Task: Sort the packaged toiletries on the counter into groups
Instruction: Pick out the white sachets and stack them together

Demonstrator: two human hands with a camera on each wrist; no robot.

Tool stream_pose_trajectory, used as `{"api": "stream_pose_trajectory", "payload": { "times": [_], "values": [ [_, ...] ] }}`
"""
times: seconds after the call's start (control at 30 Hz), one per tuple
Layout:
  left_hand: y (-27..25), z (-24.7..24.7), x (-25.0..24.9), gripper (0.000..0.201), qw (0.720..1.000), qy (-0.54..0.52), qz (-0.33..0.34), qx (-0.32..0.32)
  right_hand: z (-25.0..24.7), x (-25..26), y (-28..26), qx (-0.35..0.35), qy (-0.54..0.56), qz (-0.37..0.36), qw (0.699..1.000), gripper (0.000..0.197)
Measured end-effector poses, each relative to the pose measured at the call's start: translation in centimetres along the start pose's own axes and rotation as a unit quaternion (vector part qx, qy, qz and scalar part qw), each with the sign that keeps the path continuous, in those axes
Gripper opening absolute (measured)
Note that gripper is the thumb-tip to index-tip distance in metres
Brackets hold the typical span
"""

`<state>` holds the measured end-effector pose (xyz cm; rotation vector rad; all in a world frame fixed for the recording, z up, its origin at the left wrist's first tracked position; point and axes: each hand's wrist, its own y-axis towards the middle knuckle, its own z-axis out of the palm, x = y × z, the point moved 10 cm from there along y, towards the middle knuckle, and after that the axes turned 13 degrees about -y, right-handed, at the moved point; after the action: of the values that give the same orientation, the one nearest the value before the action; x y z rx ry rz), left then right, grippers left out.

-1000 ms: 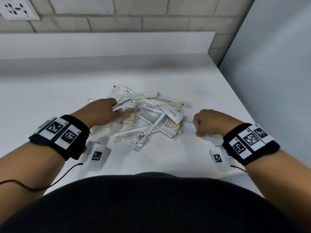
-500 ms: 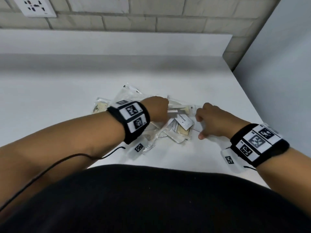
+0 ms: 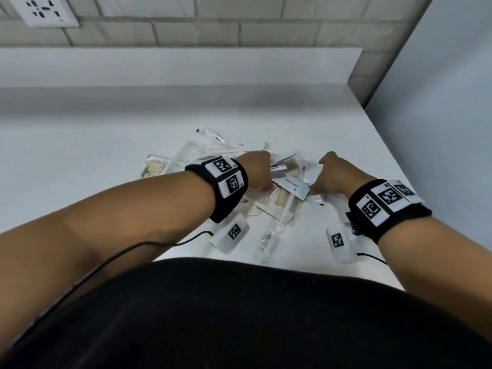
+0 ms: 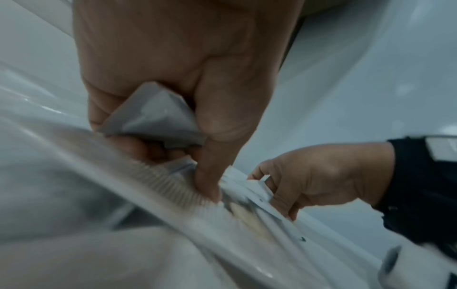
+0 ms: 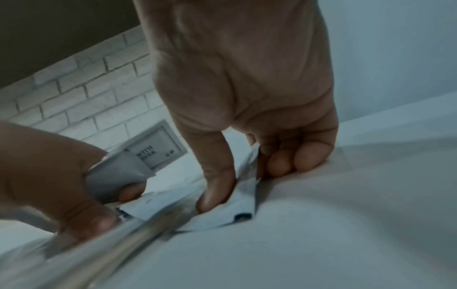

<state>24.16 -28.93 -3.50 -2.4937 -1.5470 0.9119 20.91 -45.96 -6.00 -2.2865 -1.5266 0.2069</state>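
Observation:
A heap of packaged toiletries [image 3: 269,203] lies on the white counter [image 3: 106,145]: combs, a wrapped toothbrush [image 3: 269,235], a white toothpaste sachet [image 3: 294,186] and tan soap bars [image 3: 153,169]. My left hand [image 3: 257,170] reaches across the heap and grips a small grey-white sachet [image 4: 153,115] in its curled fingers, its forefinger pressing a wrapped comb [image 4: 170,185]. My right hand [image 3: 332,174] is at the heap's right side, thumb and fingers pinching a flat white packet [image 5: 237,203].
A raised ledge [image 3: 173,65] and brick wall with a socket [image 3: 42,10] stand behind the counter. A plain wall [image 3: 439,115] bounds the right side. The counter's front edge is at my body. Wrist camera units and a cable [image 3: 149,245] hang below my arms.
My left hand has crossed from the heap's left side to its middle, holding a sachet. My right hand has moved up into the heap and taken a packet. The head view has shifted.

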Motion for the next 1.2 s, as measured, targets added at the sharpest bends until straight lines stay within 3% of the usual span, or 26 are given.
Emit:
{"api": "stream_pose_trajectory", "payload": {
  "times": [0.17,0.3,0.37,0.43,0.53,0.6,0.7,0.77,0.83,1.0,1.1,1.17,1.2],
  "values": [
    [-1.9,-4.8,2.6,0.029,0.981,-0.178,0.020,-0.070,-1.0,-2.0,0.9,-0.031,0.114,-0.010,0.993,0.056],
    [-4.6,-10.6,8.2,0.031,0.915,-0.356,0.012,-0.188,-6.0,-0.8,-1.6,-0.153,0.159,-0.076,0.972,0.030],
    [-6.5,-12.5,11.2,0.033,0.872,-0.427,0.004,-0.238,-7.7,1.3,-3.3,-0.165,0.234,-0.120,0.951,0.024],
    [-8.0,-13.4,14.1,0.035,0.849,-0.460,-0.010,-0.260,-8.0,4.9,-4.7,-0.139,0.249,-0.177,0.942,0.019],
    [-10.1,-13.3,17.6,0.036,0.845,-0.461,-0.047,-0.269,-5.5,13.1,-7.2,-0.066,0.151,-0.315,0.935,0.024],
    [-11.0,-12.9,18.9,0.029,0.843,-0.462,-0.057,-0.270,-2.3,16.9,-8.0,-0.036,-0.008,-0.360,0.932,0.017],
    [-12.7,-12.1,20.0,0.024,0.835,-0.478,-0.058,-0.264,1.8,19.9,-7.6,-0.031,-0.183,-0.396,0.899,0.037],
    [-13.5,-11.5,20.9,0.041,0.821,-0.509,-0.061,-0.254,2.8,20.2,-6.4,-0.034,-0.226,-0.380,0.896,0.052],
    [-14.5,-11.1,21.9,0.045,0.795,-0.547,-0.062,-0.254,2.8,20.2,-5.2,-0.028,-0.251,-0.354,0.901,0.056],
    [-16.5,-9.7,23.3,0.024,0.717,-0.653,-0.064,-0.237,1.6,19.3,-3.7,-0.016,-0.305,-0.318,0.897,0.023],
    [-17.0,-8.9,23.2,0.033,0.674,-0.707,-0.066,-0.203,-3.0,18.2,-3.8,-0.045,-0.196,-0.276,0.940,0.010],
    [-17.0,-8.7,22.6,0.037,0.653,-0.732,-0.057,-0.185,-6.5,18.6,-5.3,-0.053,0.017,-0.264,0.963,0.013],
    [-16.8,-8.7,22.1,0.038,0.644,-0.743,-0.049,-0.176,-7.5,19.3,-6.4,-0.041,0.140,-0.266,0.953,0.014]
  ]
}}
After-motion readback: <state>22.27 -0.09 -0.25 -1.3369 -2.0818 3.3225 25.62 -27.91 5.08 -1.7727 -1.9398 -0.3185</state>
